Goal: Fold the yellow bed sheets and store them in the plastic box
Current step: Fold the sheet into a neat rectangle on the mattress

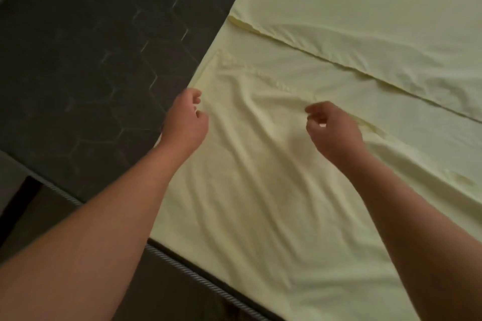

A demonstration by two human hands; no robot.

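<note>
No writing shows anywhere. My left hand (186, 114) and right hand (331, 128) reach forward, arms extended, fingers curled, each pinching the wrinkled pale yellow cotton bed sheet (260, 190), which lies spread over the dark quilted mattress (99, 60).

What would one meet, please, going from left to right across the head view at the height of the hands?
Dark hexagon-patterned mattress surface → left hand at the sheet's edge → rumpled pale yellow bed sheet → right hand → more of that sheet.
</note>
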